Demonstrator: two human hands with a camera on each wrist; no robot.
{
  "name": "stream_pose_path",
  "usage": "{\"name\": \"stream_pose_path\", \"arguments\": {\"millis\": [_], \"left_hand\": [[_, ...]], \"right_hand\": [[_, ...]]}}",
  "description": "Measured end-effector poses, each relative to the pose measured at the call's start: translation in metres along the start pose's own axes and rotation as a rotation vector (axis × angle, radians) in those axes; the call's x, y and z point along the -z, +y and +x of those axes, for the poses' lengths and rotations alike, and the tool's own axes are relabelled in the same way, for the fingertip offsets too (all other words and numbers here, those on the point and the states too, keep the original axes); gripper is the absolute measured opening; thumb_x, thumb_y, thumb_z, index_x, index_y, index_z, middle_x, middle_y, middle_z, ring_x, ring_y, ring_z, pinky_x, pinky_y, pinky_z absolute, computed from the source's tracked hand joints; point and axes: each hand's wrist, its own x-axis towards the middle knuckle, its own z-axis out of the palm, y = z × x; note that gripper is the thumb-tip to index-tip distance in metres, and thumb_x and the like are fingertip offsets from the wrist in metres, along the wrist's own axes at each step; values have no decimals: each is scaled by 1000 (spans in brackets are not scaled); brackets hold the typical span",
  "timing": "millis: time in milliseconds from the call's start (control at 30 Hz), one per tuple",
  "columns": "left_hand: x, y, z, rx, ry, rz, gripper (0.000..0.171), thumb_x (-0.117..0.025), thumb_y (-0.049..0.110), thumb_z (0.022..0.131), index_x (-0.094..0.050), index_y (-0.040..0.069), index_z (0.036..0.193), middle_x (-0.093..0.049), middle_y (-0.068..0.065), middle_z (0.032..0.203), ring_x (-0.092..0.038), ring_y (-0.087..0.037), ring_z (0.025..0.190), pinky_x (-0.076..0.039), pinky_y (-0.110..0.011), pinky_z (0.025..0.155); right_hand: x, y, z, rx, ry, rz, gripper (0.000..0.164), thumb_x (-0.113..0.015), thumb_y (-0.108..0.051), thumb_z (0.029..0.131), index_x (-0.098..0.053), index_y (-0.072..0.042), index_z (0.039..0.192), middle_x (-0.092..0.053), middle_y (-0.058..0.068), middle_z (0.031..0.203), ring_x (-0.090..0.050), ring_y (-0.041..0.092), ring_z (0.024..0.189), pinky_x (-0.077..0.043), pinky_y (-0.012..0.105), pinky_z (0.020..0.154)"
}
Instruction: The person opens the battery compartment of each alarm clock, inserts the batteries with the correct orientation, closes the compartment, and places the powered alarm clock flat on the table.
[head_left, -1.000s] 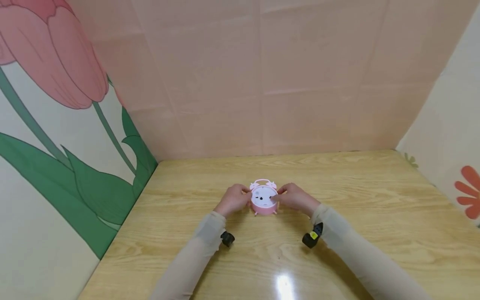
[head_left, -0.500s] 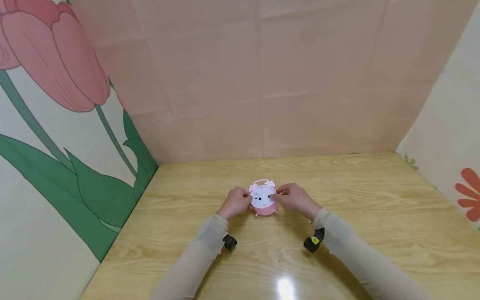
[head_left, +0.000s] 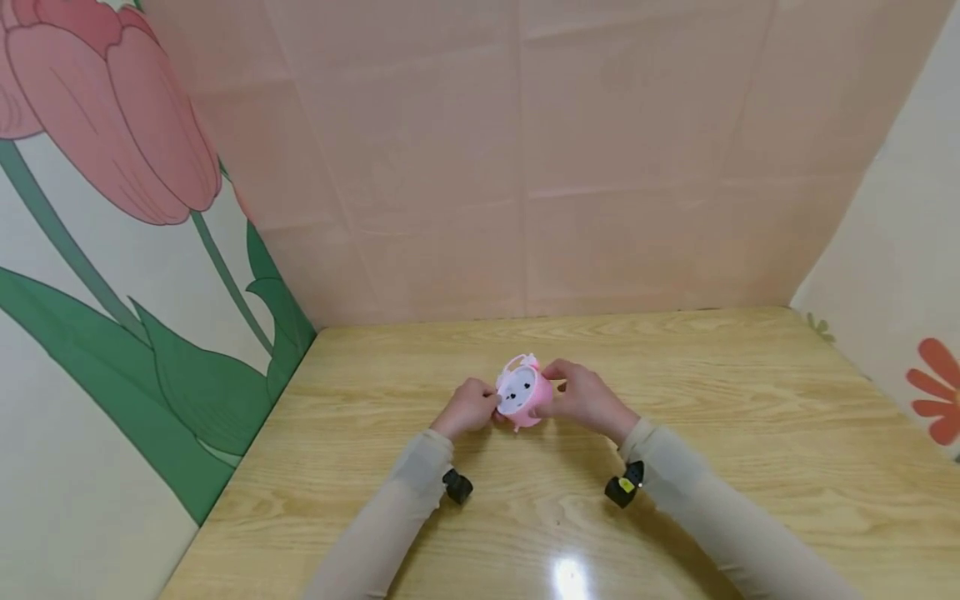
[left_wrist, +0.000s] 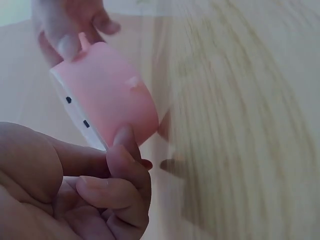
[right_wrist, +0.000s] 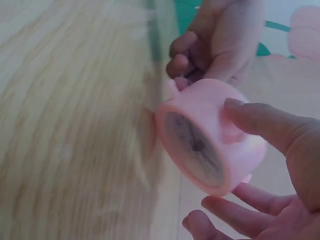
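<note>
A pink twin-bell alarm clock is held tilted between both hands above the table. Its white back with dark knobs faces the head camera. The right wrist view shows the clock's dial on the far side. My left hand pinches the lower left side of the clock's rim between thumb and curled fingers, as the left wrist view also shows. My right hand spans the right side. In the right wrist view its thumb lies on the pink casing, with the fingers spread around the other side.
The wood-grain table extends on all sides of the hands. A pink sheet hangs at the back. Flower-printed walls stand left and right. Black wrist cameras sit below the cuffs.
The clock has turned, its back now angled toward the left. My right hand has shifted from pinching at the back to spreading round the right side; the left hand keeps its pinch.
</note>
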Motion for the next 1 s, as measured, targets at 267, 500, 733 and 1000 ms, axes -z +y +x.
{"name": "stream_pose_path", "arguments": {"millis": [267, 500, 733, 1000], "left_hand": [[-7, 0, 0, -27, 10, 1, 26, -55, 10, 99, -72, 2, 79, -65, -7, 68, -44, -7, 50, -34, -19, 45], [-2, 2, 1, -66, 56, 97, 18, -62, 12, 96, -75, 0, 90, -68, -9, 81, -49, -11, 60, -39, -21, 52], [7, 15, -2, -106, 132, 71, 29, -57, 31, 101, -67, 3, 99, -65, -9, 86, -56, -17, 70, -45, -27, 58], [4, 33, -10, -173, 97, 10, 29, -57, 36, 101, -64, 9, 92, -63, -2, 86, -54, -13, 74, -44, -26, 61]], "right_hand": [[-7, 0, -2, 91, 49, -58, 64, -90, -24, 71, -55, -5, 121, -61, 18, 132, -55, 42, 125, -49, 54, 98], [-9, -5, -2, 154, 66, -115, 65, -91, -24, 70, -56, -5, 122, -65, 16, 123, -62, 36, 112, -55, 46, 87], [-14, -10, -2, 183, 61, -130, 65, -91, -23, 70, -55, -5, 121, -66, 13, 116, -64, 29, 103, -58, 40, 79], [-19, -15, -1, 226, 57, -159, 64, -90, -19, 72, -56, -2, 124, -67, 10, 110, -62, 19, 88, -55, 34, 73]]}}
